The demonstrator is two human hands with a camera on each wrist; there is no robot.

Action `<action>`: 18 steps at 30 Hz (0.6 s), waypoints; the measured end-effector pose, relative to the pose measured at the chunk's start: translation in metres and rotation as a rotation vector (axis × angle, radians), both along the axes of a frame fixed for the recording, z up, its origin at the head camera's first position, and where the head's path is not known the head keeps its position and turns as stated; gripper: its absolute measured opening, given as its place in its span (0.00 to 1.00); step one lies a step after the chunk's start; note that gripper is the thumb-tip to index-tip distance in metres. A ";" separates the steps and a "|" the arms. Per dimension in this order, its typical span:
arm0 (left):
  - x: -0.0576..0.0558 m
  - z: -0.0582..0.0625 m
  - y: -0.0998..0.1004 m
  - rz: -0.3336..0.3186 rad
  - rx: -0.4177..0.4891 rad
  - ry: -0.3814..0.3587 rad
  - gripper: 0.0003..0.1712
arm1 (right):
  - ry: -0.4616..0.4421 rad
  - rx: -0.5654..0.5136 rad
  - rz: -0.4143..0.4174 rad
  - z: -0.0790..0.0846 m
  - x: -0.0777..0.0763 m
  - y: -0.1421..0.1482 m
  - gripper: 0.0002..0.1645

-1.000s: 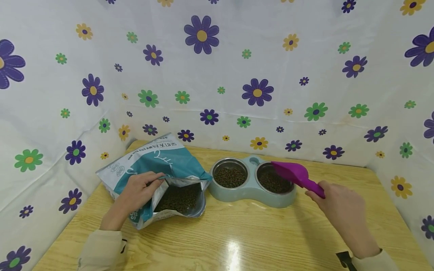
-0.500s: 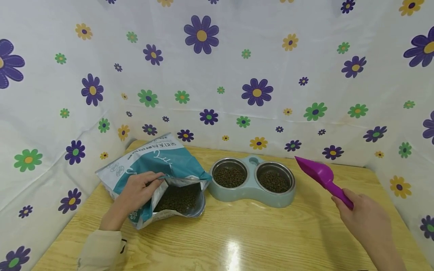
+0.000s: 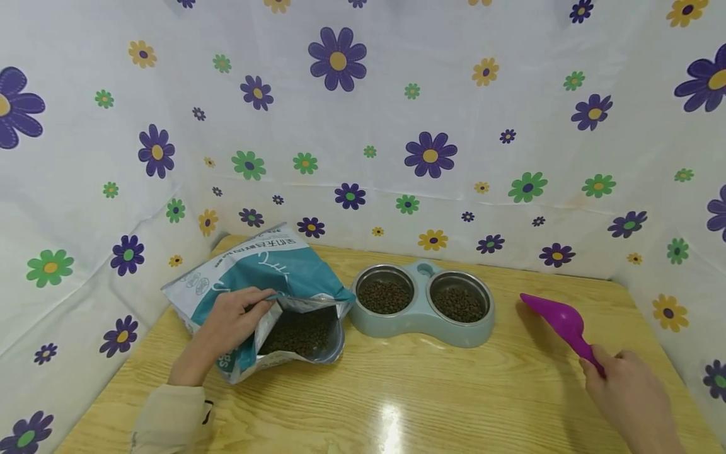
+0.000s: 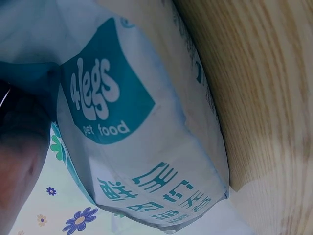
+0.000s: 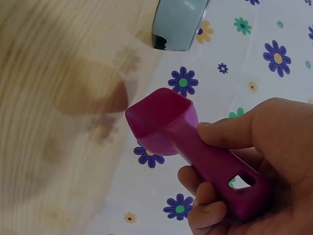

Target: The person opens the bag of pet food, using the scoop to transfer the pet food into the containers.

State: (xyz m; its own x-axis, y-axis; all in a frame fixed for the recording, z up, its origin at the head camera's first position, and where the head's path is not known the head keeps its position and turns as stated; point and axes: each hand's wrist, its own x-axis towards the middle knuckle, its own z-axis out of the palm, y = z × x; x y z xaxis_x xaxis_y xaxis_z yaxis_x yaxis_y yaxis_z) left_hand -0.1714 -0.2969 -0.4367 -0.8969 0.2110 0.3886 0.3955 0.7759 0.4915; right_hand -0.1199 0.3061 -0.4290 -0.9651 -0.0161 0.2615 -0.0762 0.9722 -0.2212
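My left hand (image 3: 235, 321) grips the edge of the open pet food bag (image 3: 306, 271), which lies on its side at the left with brown kibble (image 3: 297, 334) showing in its mouth. In the left wrist view, the printed side of the bag (image 4: 137, 142) fills the middle. My right hand (image 3: 632, 388) holds a purple scoop (image 3: 564, 321) by its handle, above the table to the right of the bowls. The scoop (image 5: 159, 115) looks empty in the right wrist view. A pale blue double feeder (image 3: 418, 318) stands between bag and scoop, kibble in both steel bowls.
The wooden table (image 3: 431, 397) carries the bag and the feeder. A white cloth (image 3: 374, 113) printed with flowers hangs behind and along both sides. The feeder's blue end (image 5: 180, 24) shows at the top of the right wrist view.
The right hand has carried the scoop from over the right bowl out to the right and lower. The left hand and the bag stay in place.
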 end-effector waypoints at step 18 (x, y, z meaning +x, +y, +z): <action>0.002 0.001 0.001 0.008 -0.007 -0.011 0.16 | 0.010 0.037 0.093 -0.028 0.009 -0.014 0.11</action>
